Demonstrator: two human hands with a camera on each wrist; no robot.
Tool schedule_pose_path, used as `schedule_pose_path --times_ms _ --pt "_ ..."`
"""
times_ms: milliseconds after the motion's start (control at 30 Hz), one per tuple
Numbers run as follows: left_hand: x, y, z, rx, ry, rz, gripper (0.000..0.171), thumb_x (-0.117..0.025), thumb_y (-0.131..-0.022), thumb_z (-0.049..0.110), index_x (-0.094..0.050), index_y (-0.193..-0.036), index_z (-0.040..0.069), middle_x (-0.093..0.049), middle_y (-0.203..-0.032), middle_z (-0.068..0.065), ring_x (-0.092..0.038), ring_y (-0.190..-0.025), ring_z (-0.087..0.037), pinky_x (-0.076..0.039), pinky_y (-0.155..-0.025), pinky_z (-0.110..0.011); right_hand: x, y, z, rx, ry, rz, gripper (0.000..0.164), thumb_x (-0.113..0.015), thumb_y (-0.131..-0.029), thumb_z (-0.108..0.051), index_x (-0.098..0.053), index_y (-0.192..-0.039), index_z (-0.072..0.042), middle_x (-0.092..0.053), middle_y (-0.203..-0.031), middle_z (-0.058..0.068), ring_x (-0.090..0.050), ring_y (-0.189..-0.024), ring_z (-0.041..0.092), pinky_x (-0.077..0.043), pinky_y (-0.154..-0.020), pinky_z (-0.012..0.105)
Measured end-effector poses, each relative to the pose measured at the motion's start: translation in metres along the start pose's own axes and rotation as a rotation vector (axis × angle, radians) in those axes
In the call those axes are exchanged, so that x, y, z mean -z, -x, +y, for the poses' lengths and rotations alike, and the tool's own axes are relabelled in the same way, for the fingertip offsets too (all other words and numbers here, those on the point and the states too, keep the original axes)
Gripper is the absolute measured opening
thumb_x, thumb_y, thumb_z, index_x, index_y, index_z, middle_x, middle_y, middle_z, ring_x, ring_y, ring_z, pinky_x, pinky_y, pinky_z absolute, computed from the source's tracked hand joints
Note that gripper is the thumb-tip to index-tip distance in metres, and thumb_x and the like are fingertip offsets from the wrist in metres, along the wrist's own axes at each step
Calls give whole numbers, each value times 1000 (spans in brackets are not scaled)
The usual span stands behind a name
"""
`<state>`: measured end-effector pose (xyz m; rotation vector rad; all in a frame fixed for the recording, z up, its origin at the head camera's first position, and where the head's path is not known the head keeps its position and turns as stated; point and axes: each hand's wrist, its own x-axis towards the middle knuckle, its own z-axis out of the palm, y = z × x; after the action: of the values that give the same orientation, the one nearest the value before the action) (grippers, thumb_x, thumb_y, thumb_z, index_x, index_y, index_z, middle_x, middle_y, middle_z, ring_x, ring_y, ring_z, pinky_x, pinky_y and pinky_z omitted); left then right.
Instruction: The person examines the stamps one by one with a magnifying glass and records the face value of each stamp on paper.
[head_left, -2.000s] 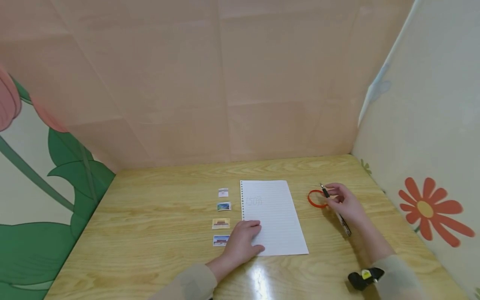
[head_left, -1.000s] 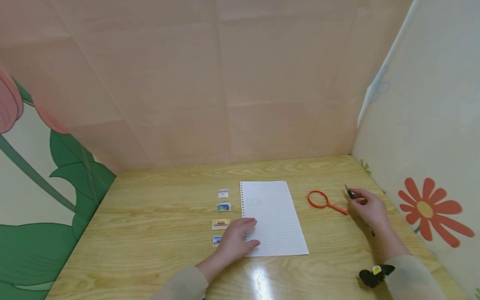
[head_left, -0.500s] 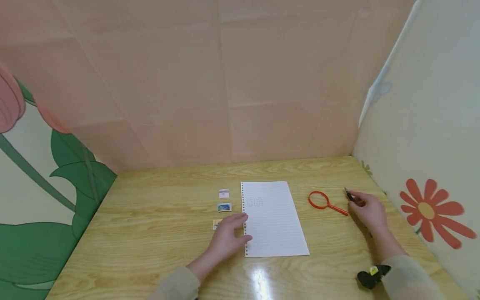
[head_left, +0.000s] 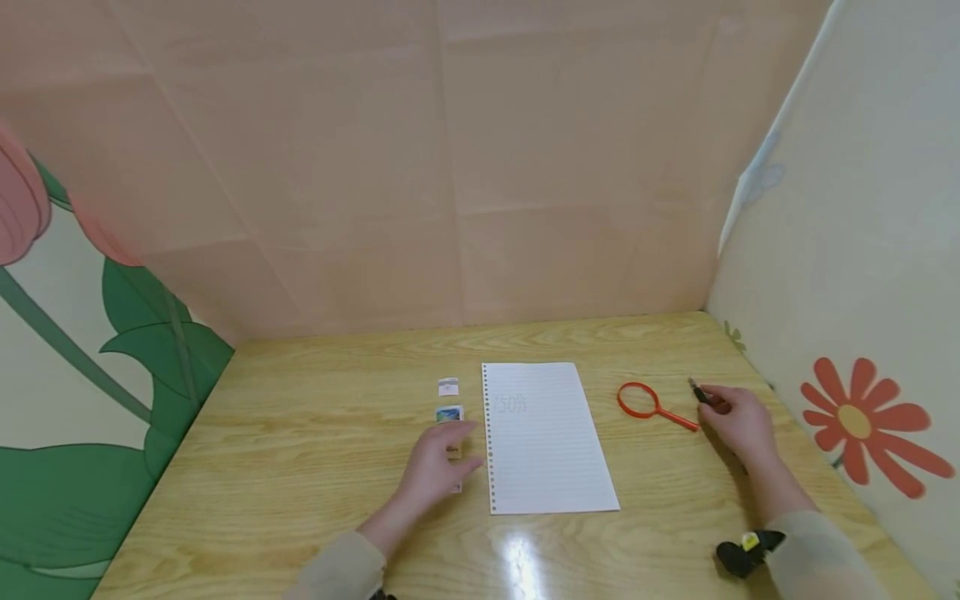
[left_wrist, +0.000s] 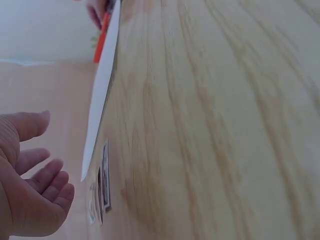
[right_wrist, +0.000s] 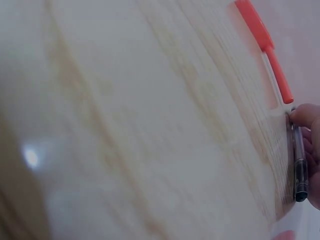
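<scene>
Yellowish wood makes the table [head_left: 300,442] in the lower half of the head view; at lower centre, one white lined paper [head_left: 551,454] lies flat, with faint writing in its upper left part; left of it, small pictures [head_left: 449,413] lie in a column, and the left hand [head_left: 431,467] is over the lower ones, hiding them partly; its fingers are relaxed, the thumb apart, and they grasp nothing; at lower right, the right hand [head_left: 741,425] pinches a pen [head_left: 700,392]; a red magnifying glass [head_left: 658,410] lies between the paper and this hand, its handle end near the fingers; behind the table hangs a pinkish sheet [head_left: 337,183].
</scene>
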<state>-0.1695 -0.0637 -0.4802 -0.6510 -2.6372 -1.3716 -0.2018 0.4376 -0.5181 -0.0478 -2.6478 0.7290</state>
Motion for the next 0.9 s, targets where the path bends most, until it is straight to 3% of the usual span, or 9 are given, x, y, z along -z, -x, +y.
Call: schedule_pose_path --times_ms 400,667,900 --pt "17 -3 -15 65 -39 47 48 -82 -80 10 -67 -124 -1 -65 -121 -21 -58 -114 -40 -45 -99 -54 6 1 -3 -48 2 -43 42 -70 -90 -15 -62 -123 8 -65 -101 27 -62 -87 41 -49 -68 49" --pt "28 -5 -22 83 -79 51 44 -83 -80 12 -69 -120 2 -67 -117 -16 -59 -113 -37 -45 -100 -53 12 -2 -13 -16 -2 21 40 -70 -92 -17 -63 -126 4 -64 -105 26 -61 -89 41 -49 -67 50" --pt "33 -4 -27 113 -96 18 42 -82 -81 16 -70 -119 2 -66 -118 -14 -59 -114 -35 -44 -101 -52 12 -1 -34 65 -98 56 36 -75 -87 -10 -67 -119 4 -65 -100 22 -62 -82 31 -44 -63 18"
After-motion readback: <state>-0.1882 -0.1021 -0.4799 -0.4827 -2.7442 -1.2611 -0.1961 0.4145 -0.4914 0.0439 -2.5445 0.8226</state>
